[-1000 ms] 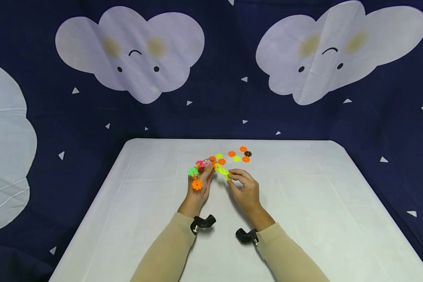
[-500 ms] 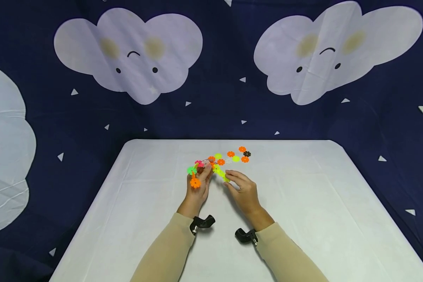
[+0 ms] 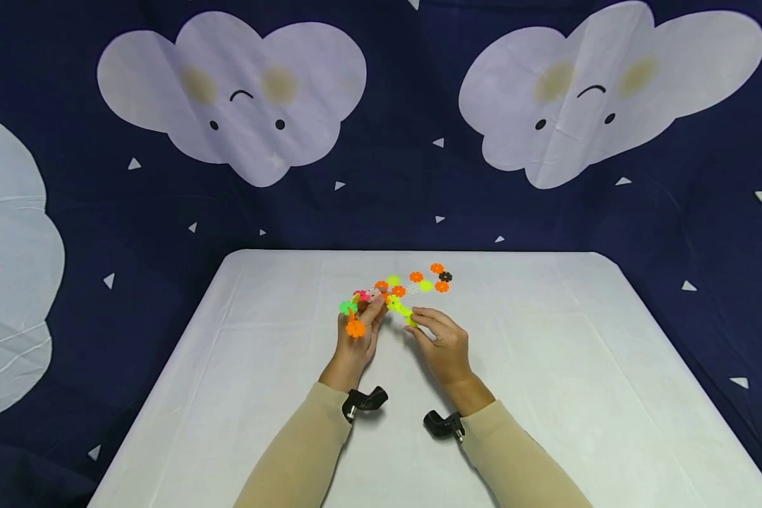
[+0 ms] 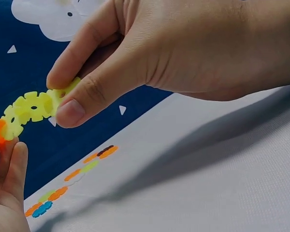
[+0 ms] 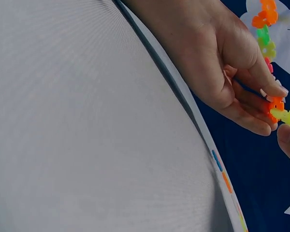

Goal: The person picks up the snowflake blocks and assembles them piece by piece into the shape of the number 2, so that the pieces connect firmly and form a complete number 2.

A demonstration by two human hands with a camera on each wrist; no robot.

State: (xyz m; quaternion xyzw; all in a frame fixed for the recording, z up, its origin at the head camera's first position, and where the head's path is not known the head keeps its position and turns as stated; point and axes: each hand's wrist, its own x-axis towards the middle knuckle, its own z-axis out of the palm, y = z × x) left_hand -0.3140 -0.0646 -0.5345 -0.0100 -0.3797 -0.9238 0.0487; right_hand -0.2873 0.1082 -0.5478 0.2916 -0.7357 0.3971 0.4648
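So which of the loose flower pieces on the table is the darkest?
The blackish flower piece, between two orange pieces at the group's right end in the head view; the other loose ones show lighter colours.

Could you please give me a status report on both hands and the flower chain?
Left hand holding chain mid-length, right hand pinching its yellow end. Chain held aloft. Loose pieces beyond; nothing visibly blocking.

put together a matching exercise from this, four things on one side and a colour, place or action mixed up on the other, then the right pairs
1. left hand
2. right hand
3. dark piece
4. left sleeve

A. beige
B. pinches a yellow piece
C. on the table, beside loose orange pieces
D. grips the chain by an orange piece

Pairs: 1-D, 2-B, 3-C, 4-A
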